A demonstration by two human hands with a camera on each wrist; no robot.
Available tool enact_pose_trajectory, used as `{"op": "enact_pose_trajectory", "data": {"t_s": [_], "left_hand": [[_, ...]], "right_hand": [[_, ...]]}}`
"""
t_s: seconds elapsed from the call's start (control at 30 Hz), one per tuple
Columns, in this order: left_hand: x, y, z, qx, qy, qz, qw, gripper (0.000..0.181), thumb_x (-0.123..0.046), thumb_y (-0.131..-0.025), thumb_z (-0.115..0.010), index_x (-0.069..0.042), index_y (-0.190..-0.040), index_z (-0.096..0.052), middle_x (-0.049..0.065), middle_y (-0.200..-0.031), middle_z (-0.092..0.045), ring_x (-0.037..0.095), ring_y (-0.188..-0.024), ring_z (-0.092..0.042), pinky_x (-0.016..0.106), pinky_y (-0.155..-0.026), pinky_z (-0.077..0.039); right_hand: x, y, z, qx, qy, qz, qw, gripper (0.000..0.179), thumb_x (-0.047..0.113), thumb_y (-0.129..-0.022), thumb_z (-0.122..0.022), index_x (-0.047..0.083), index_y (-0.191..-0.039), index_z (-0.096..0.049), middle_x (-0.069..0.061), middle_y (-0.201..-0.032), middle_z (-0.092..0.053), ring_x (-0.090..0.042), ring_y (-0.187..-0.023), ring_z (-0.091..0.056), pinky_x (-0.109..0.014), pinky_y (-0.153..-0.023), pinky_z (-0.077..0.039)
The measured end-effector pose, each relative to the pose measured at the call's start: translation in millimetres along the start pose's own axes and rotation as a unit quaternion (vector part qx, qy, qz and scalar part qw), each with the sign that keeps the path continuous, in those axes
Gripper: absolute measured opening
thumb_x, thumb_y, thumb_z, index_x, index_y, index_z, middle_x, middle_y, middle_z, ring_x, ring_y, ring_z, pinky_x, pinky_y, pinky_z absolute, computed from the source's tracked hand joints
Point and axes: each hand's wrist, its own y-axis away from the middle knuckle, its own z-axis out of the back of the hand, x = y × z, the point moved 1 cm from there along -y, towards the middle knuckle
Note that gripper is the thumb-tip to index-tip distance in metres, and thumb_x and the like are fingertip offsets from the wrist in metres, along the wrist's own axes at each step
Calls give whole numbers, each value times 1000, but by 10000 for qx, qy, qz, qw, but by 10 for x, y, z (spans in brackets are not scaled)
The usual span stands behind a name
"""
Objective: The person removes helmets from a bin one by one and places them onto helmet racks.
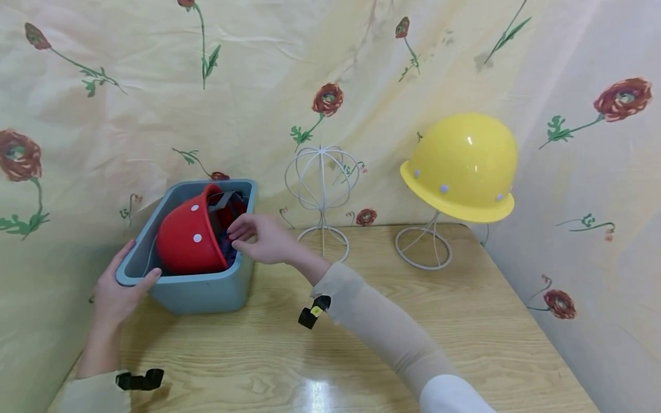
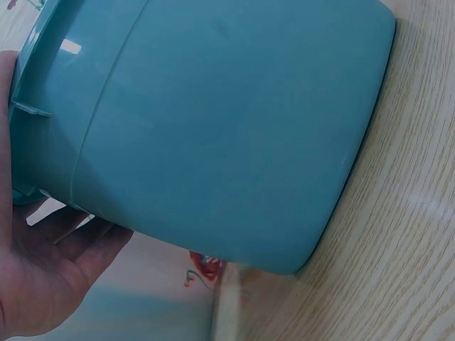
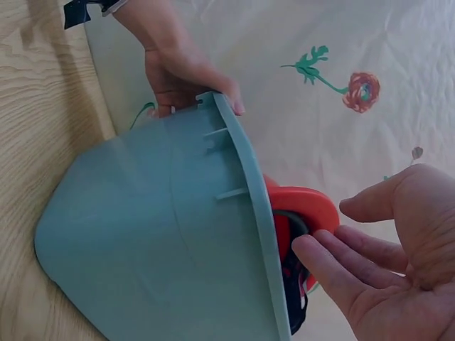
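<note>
A red hard hat [image 1: 187,238] lies on its side in a blue-grey plastic bin [image 1: 198,295], its hollow and dark inner straps facing right. My left hand [image 1: 120,289] grips the bin's front left corner, with the thumb over the front rim and the fingers along the left side. In the left wrist view, the left hand's fingers [image 2: 92,249] reach behind the bin. My right hand [image 1: 265,238] hovers at the bin's right rim, close to the hard hat's brim. In the right wrist view, the right hand's fingers [image 3: 355,263] are slightly bent and hold nothing.
A white wire stand [image 1: 322,189] stands bare behind the right forearm. Farther right, a yellow hard hat [image 1: 467,169] sits tilted on a second wire stand [image 1: 424,264]. Flowered cloth walls [image 1: 258,103] enclose the wooden table [image 1: 392,321] at the back and sides.
</note>
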Motion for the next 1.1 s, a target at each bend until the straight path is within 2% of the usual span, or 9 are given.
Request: {"op": "enact_pose_trajectory", "data": {"t_s": [0.27,0.33,0.6,0.73,0.83,0.97,1.03,1.1], "left_hand": [[27,-2,-7,-3,-7,98,10000,88,-38,-98,-73,-33,-171,-24,28,-167,-33,43,-133,-36,1,-68,-40],[24,-3,-13,-2,16,124,9999,88,-38,-98,-73,-33,-171,-23,28,-168,-33,43,-134,-36,1,-68,-40],[3,2,-26,-54,71,154,9998,87,-37,-98,-73,-34,-170,-25,26,-168,-33,39,-133,-36,0,-70,-40],[-2,3,-35,-82,99,77,9999,85,-35,-98,-73,-33,-170,-27,27,-166,-35,32,-129,-38,1,-70,-41],[8,-2,-24,-150,123,-28,9998,83,-33,-98,-73,-32,-169,-30,27,-163,-38,18,-123,-39,1,-71,-41],[27,-12,5,-227,117,-85,9996,82,-31,-98,-73,-32,-168,-32,26,-162,-39,0,-112,-37,0,-72,-40],[30,-21,9,-202,82,-60,9997,82,-32,-98,-74,-33,-168,-32,26,-163,-39,0,-111,-37,0,-73,-40],[33,-30,-9,-91,100,-11,9999,83,-33,-98,-74,-35,-169,-30,26,-165,-37,6,-115,-38,1,-73,-40]], "right_hand": [[32,-53,-137,94,205,-192,9996,31,14,-103,-68,6,-133,-66,-7,-128,-73,-9,-110,-71,-12,-88,-54],[59,-63,-174,135,278,-218,9993,34,15,-104,-67,5,-136,-65,-9,-130,-73,-11,-112,-71,-12,-87,-54],[112,-120,-330,174,866,-199,9959,45,16,-101,-73,3,-141,-58,-9,-128,-74,-11,-107,-74,-10,-83,-55],[142,-138,-390,163,1429,-277,9892,53,18,-97,-78,5,-143,-55,-7,-125,-75,-7,-102,-74,-9,-83,-55],[193,-166,-408,138,1925,-292,9808,54,21,-97,-79,6,-143,-56,-3,-122,-77,-5,-100,-74,-8,-84,-54],[248,-215,-382,-113,2163,-280,9759,52,23,-100,-76,4,-144,-57,-4,-123,-77,-9,-104,-74,-12,-86,-56],[249,-240,-361,-359,2111,-302,9763,52,23,-101,-74,4,-146,-56,-5,-126,-77,-11,-106,-74,-13,-87,-57],[229,-256,-341,-569,2003,-338,9775,50,23,-103,-71,4,-147,-56,-6,-127,-77,-12,-107,-75,-14,-86,-57]]}}
